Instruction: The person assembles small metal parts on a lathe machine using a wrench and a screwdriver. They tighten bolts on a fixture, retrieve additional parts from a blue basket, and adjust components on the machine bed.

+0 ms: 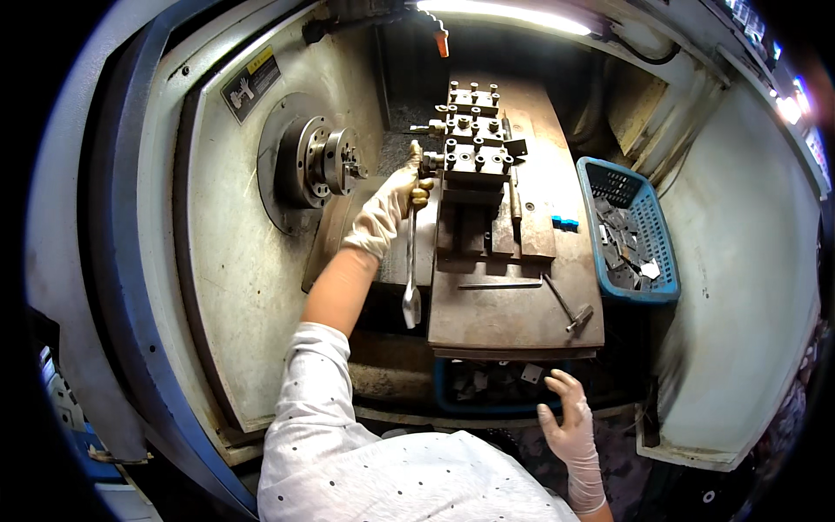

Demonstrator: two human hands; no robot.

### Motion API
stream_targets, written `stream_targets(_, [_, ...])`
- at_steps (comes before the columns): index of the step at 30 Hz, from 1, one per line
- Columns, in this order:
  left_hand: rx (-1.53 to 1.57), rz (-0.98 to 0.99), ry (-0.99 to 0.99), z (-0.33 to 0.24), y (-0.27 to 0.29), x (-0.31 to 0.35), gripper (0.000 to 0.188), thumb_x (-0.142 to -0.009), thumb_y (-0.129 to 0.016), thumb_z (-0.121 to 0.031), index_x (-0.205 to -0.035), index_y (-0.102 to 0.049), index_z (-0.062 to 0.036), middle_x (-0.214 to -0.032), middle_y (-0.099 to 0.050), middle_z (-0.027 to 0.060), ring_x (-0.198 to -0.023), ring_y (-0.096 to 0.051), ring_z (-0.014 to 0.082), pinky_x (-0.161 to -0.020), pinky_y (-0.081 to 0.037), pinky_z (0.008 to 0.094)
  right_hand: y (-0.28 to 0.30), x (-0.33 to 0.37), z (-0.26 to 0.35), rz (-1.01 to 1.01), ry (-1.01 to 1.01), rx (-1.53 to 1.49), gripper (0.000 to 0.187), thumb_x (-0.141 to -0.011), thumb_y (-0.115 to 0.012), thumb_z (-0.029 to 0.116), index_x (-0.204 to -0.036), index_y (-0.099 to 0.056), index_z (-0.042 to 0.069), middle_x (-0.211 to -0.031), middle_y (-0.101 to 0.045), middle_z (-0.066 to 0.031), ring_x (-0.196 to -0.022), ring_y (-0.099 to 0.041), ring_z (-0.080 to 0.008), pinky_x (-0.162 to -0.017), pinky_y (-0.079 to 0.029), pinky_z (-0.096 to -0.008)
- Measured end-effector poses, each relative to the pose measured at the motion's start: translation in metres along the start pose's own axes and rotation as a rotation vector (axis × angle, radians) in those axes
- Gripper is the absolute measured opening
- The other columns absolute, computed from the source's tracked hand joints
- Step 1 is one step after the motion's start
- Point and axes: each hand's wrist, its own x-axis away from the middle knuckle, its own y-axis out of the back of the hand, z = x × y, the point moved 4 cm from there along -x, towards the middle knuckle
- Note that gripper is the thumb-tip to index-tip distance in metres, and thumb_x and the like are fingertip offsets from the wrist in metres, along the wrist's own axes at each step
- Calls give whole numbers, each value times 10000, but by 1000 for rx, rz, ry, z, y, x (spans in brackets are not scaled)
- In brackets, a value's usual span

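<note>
Head view: the left hand point(404, 184), gloved, is clamping round the upper part of a long wrench point(411, 252), close by the collet-like holder point(432, 161) on the left side of the near tool block point(477, 160). The wrench is lying lengthwise just outside the left edge of the brown slide plate point(513, 326), its lower head pointing toward the plate's near left corner; whether its upper end is seating on the holder cannot be told, since the fingers are covering it. The right hand point(570, 426), also gloved, is holding nothing, its fingers spreading apart below the near edge, toward the near right corner. For good control, the jaw would need to be sitting squarely on the flats, with the pull coming from farther down the handle and the knuckles keeping clear of the block and the facing chuck point(339, 161). Near that right corner a T-shaped tool point(570, 309) is resting, and a slim rod point(500, 285) is lying farther left, both staying out of the wrench's way.
</note>
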Motion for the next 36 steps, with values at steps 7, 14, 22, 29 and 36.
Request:
stream_targets(7, [-183,-231,-11,1,-12,9,424,-776,-399,-534,-723,-442,-115,-484,-362,-22,-364,-294,63,-348,-267,196,-35,-54,54,20,413,-125,531,-697,-603,138,-1153,-354,29,-1115,-424,-183,-931,-490,-334,-770,-412,-362])
stream_targets(14, [-237,-220,76,26,1,23,483,-715,-482,-561,-975,-377,-168,-461,-359,-31,-320,-251,60,-320,-199,209,-76,-73,72,250,199,-193,639,-734,-581,203,-1236,-233,17,-1145,-388,-196,-808,-546,-211,-734,-438,-296])
stream_targets(22, [-238,-47,-17,32,15,21,541,-672,-476,-600,-969,-415,-151,-485,-377,-21,-334,-271,64,-339,-218,210,-91,-62,76,297,301,-242,591,-755,-553,222,-1227,-254,29,-1159,-381,-187,-811,-558,-244,-713,-459,-298])
stream_targets(29, [-291,-19,-146,43,30,13,628,-672,-482,-593,-1098,-411,-137,-505,-376,-20,-348,-257,74,-338,-224,220,-95,-57,73,325,286,-213,569,-750,-565,194,-1214,-277,33,-1163,-382,-169,-839,-547,-221,-739,-445,-294])
stream_targets(36, [-370,-28,-197,51,34,6,633,-695,-504,-566,-1120,-409,-106,-521,-376,-16,-365,-277,73,-335,-246,215,-94,-50,67,368,251,-240,542,-770,-528,242,-1210,-297,25,-1195,-355,-187,-886,-530,-260,-787,-424,-314])
